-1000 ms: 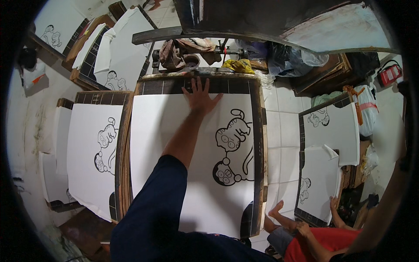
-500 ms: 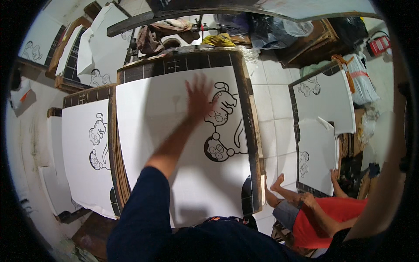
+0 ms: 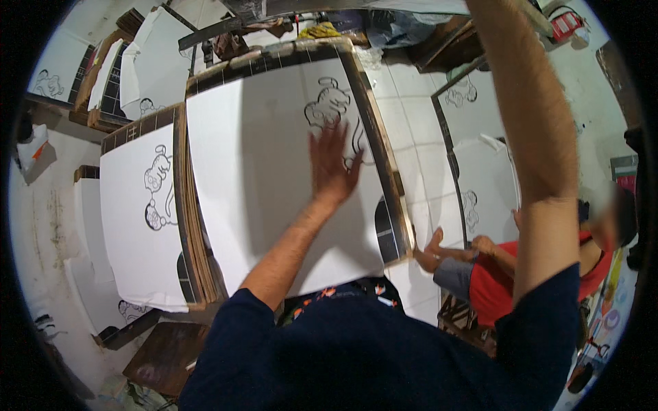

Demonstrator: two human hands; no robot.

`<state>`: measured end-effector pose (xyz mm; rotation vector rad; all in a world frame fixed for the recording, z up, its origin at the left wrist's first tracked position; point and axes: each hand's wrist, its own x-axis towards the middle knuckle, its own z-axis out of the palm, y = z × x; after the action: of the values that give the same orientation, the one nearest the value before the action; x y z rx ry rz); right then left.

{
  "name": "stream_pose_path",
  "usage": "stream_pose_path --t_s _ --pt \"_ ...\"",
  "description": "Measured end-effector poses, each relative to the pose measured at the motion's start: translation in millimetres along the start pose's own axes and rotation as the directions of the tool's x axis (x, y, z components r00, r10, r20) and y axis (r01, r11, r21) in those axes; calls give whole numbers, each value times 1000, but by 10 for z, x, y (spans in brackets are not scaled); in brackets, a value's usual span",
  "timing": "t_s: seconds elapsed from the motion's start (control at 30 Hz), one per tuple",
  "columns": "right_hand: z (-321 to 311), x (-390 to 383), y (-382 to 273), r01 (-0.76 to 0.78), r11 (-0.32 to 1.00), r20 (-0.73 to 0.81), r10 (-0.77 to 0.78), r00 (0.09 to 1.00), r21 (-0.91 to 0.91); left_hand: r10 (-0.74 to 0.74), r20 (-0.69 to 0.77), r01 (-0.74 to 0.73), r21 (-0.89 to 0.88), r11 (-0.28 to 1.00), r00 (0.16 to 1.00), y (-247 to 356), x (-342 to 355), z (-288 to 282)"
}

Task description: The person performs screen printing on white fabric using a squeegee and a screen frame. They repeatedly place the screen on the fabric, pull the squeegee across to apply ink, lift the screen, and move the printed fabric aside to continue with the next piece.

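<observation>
My left hand (image 3: 332, 161) lies open with spread fingers on a white sheet (image 3: 253, 178), over the lower part of its black line drawing (image 3: 329, 99) of cartoon figures; some of the drawing is hidden. The sheet rests on a dark, grid-marked board (image 3: 274, 63). My right forearm (image 3: 528, 116) stretches up and out of the top of the head view, so that hand is out of sight. My own dark shirt and sleeves (image 3: 370, 349) fill the lower middle.
Boards with printed sheets stand at left (image 3: 130, 205), upper left (image 3: 151, 61) and right (image 3: 480, 164). A dark rail (image 3: 247, 20) crosses the top, near bags (image 3: 391, 31). A co-worker in red (image 3: 500, 288) sits at lower right beside the tiled floor (image 3: 404, 103).
My left hand has slid from the board's top band down across the sheet onto the drawing. My right arm has risen toward the top. The board appears higher in view.
</observation>
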<state>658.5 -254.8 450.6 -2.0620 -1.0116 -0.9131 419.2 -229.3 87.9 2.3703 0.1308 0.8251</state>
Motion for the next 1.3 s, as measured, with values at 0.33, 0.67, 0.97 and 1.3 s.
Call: stream_pose_path --t_s 0.33,0.67,0.97,1.3 --pt "233 -3750 -200 46 998 3 -46 999 37 -788 520 445 -821 -357 329 577 -608 -809" --pt "939 -4316 248 -47 999 455 48 889 -14 -890 342 945 22 327 300 -466 -1805 -392" --pt "2660 -3517 1071 68 997 256 -56 965 -38 -435 128 352 411 841 891 -753 -1896 -150" --pt "3136 -3187 1278 133 972 482 -24 876 -194 -468 162 383 379 842 869 -718 -1944 -169"
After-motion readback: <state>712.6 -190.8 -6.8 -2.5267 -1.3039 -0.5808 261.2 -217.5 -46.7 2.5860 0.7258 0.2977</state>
